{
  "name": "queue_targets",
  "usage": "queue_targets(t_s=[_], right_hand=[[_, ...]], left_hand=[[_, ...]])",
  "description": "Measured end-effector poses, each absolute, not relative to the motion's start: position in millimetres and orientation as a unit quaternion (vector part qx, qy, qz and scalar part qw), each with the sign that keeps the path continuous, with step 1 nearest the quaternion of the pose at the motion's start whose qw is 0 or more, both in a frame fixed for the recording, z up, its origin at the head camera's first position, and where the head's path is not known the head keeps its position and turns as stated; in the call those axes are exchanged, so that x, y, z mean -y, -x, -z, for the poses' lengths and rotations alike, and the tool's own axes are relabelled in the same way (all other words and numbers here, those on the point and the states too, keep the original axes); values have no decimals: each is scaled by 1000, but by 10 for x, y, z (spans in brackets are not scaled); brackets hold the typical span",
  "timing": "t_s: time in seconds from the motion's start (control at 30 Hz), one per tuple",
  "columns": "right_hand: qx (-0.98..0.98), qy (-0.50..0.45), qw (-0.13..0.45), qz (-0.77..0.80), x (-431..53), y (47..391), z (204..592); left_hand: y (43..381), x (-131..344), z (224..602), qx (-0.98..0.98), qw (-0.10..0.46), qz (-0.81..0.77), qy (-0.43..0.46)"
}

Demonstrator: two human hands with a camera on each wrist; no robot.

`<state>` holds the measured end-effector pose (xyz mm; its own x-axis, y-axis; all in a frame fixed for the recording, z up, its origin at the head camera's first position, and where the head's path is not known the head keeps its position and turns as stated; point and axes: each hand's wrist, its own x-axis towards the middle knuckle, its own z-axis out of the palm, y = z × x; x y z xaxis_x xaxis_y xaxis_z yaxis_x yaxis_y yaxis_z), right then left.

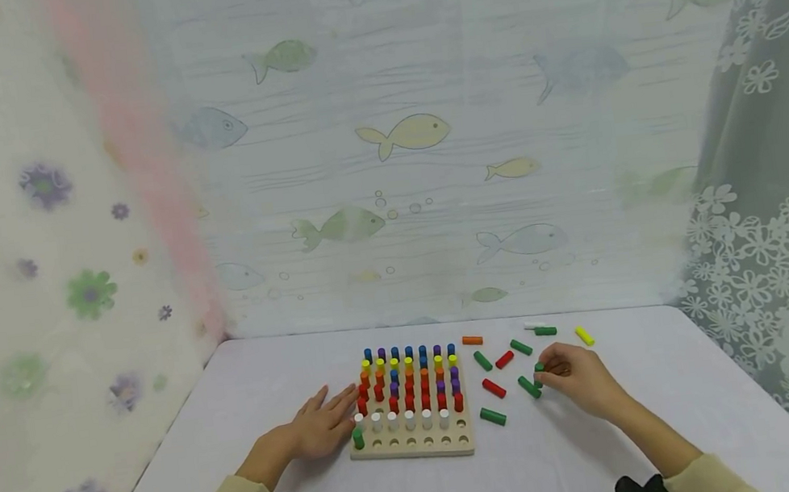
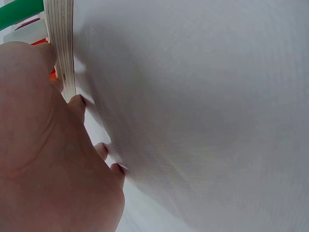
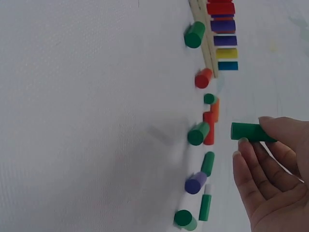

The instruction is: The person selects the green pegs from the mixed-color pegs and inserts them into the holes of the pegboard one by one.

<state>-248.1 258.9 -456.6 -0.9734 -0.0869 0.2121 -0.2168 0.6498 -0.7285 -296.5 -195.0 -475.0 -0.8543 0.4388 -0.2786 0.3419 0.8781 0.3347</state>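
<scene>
My right hand (image 1: 581, 377) pinches a green peg (image 3: 247, 131) between thumb and fingertips, above the table right of the wooden pegboard (image 1: 425, 453). In the right wrist view the peg's free end points away from the palm. My left hand (image 1: 324, 428) lies at the board's left side with fingers extended, its thumb side against the board edge (image 2: 62, 53). Rows of blue, purple, yellow, orange, red and white pegs stand in the board. One green peg (image 1: 358, 439) stands at its front left corner, and bare holes show along the rest of the front row.
Loose pegs lie right of the board: several green, such as one green peg (image 1: 493, 417), two red ones (image 1: 494, 388), an orange one (image 1: 473, 341) and a yellow one (image 1: 584, 335). A purple peg (image 3: 195, 183) shows in the right wrist view. Patterned curtains hang around the table.
</scene>
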Motion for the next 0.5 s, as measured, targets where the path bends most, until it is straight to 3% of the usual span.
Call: queue_targets(t_s=[0.5], right_hand=[[894, -107, 52, -432, -2410, 2388, 4506]], left_hand=[[2809, 1928, 4703, -948, 185, -151, -210]])
